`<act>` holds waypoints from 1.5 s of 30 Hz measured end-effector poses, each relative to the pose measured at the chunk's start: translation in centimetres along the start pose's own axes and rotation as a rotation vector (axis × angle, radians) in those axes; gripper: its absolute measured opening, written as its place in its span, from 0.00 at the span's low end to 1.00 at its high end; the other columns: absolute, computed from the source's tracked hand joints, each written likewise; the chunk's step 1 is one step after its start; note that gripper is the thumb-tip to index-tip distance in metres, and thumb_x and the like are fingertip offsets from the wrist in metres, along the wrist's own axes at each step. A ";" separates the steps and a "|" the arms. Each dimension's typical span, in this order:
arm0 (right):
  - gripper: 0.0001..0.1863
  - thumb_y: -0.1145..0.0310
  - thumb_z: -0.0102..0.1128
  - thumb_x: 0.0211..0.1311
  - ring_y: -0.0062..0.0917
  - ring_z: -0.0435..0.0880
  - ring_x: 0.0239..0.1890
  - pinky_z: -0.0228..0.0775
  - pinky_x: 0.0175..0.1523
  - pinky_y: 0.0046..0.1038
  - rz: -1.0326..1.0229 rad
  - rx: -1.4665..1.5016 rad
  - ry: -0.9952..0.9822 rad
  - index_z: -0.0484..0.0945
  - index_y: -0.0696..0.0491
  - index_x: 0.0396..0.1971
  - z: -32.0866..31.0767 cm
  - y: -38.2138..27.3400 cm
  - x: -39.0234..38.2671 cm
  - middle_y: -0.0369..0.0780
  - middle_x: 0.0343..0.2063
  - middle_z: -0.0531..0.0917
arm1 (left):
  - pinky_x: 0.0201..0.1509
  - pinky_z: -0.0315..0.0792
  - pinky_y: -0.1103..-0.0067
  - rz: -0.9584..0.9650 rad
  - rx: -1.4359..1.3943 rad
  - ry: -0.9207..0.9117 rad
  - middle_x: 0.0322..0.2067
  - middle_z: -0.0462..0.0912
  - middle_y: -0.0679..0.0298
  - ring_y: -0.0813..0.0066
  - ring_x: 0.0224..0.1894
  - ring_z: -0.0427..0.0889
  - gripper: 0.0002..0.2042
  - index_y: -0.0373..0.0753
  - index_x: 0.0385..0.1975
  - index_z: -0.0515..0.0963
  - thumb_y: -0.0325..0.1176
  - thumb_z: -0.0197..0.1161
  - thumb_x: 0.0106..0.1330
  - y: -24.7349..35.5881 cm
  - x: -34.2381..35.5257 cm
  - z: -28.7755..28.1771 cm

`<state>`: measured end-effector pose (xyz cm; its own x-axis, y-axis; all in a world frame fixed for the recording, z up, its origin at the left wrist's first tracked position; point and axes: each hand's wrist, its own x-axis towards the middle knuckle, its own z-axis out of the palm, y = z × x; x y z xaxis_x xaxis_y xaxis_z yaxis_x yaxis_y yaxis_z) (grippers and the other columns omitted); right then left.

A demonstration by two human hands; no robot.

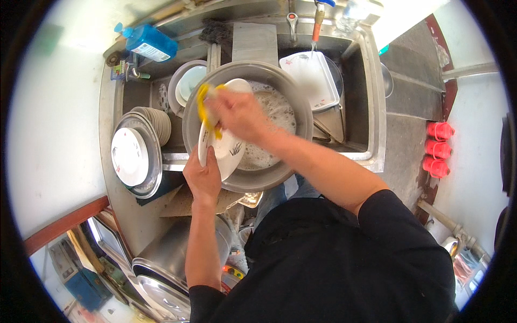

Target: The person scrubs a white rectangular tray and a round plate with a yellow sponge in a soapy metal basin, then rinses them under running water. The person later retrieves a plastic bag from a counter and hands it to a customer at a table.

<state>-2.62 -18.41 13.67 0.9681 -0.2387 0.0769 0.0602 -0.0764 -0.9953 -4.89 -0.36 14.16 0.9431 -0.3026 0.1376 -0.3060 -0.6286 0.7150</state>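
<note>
Steel sink [377,107] with soapy basin [301,107], white wall [48,134] alongside.

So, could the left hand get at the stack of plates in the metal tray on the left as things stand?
Probably yes, once freed: the left hand grips the white plate over the soapy basin. The stack of plates sits just to its left, nothing between them.

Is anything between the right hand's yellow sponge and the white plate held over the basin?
Nothing visible. The right hand presses the yellow sponge directly onto the white plate, which the left hand holds by its lower edge above the soapy metal basin.
</note>
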 end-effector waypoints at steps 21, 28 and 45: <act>0.18 0.62 0.55 0.65 0.47 0.80 0.52 0.73 0.56 0.44 0.186 -0.925 0.065 0.80 0.54 0.50 -2.4 14.7 -0.5 0.51 0.56 0.74 | 0.53 0.74 0.75 -0.273 -0.237 0.094 0.50 0.81 0.51 0.68 0.48 0.81 0.20 0.27 0.60 0.69 0.28 0.56 0.70 -2.6 -0.2 -1.2; 0.22 0.59 0.53 0.67 0.50 0.82 0.48 0.74 0.53 0.43 0.426 -0.527 -0.112 0.73 0.62 0.50 -0.9 11.6 1.2 0.57 0.43 0.81 | 0.52 0.74 0.78 -0.442 -0.691 0.135 0.49 0.80 0.55 0.74 0.47 0.80 0.19 0.27 0.58 0.70 0.35 0.50 0.76 -4.3 1.2 -0.6; 0.13 0.72 0.54 0.59 0.44 0.84 0.44 0.75 0.51 0.42 0.081 -0.588 -0.447 0.83 0.56 0.41 1.5 11.9 -5.7 0.51 0.42 0.82 | 0.42 0.74 0.76 -0.272 -0.433 0.159 0.36 0.86 0.56 0.77 0.37 0.80 0.19 0.23 0.43 0.79 0.38 0.56 0.75 -4.9 2.2 0.7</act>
<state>-7.02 -16.53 1.36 0.9783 0.1412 -0.1518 -0.0345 -0.6113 -0.7907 -1.42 1.57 10.42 0.9992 -0.0365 -0.0145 0.0026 -0.3057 0.9521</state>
